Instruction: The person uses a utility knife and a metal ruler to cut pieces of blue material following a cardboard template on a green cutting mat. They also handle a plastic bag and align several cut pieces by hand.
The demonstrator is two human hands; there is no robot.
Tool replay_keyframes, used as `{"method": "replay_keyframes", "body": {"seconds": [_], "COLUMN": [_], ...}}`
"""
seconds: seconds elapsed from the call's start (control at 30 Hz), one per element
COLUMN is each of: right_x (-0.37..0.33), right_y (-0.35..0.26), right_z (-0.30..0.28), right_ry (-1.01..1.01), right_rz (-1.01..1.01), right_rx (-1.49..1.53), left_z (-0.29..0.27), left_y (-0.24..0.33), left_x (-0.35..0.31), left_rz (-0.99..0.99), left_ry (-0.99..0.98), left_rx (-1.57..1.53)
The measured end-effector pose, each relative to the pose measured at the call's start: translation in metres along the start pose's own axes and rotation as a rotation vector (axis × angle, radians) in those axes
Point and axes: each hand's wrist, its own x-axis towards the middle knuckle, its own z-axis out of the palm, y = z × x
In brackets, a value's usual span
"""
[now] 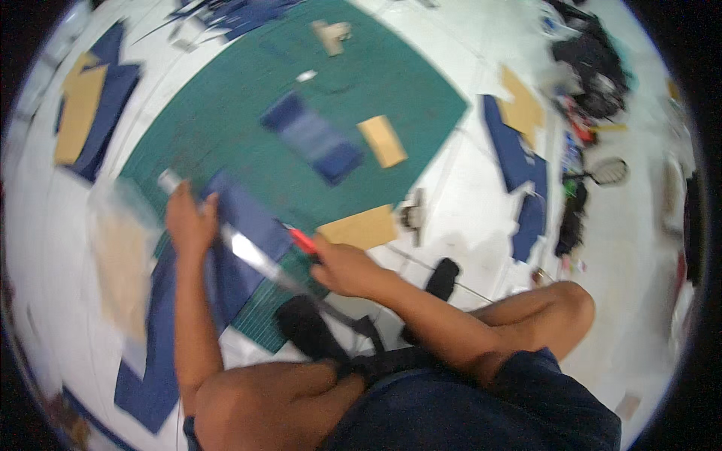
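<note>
My left hand [191, 222] grips a long metal ruler [259, 258] near its far end, with the thumb apart from the fingers. The ruler slants across a dark blue fabric piece [259, 218] and down toward my feet. My right hand [350, 267] is closed round a red-handled cutter knife [302, 239], its tip at the right edge of that fabric. The tip is blurred. Farther off on the green cutting mat [226, 113] lies another blue fabric piece [312, 137]. A small tan card piece [383, 141] is beside it, and a larger tan card [361, 228] lies beyond my right hand.
Blue fabric with tan patterns lies at the far left [81, 113] and right [519, 109]. A clear plastic bag [120, 255] is left of my left arm. A tape roll [411, 216] sits by the mat's edge. Black bundles [594, 68] and a racket-like object [608, 171] line the right.
</note>
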Motion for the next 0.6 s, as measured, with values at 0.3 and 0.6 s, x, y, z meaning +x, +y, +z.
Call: {"method": "replay_keyframes", "body": {"seconds": [0.3,0.6], "right_x": [0.038,0.019], "right_y": [0.028,0.014], "right_z": [-0.057,-0.189], "right_ry": [0.117,0.149], "right_rz": [-0.047,-0.403], "right_rx": [0.009,-0.012], "left_z": [0.012,-0.141], "left_y": [0.038,0.101], "left_x": [0.020,0.050], "left_rz": [0.034,0.346], "left_ry": [-0.339,-0.318], "left_rx": [-0.014,-0.238]}}
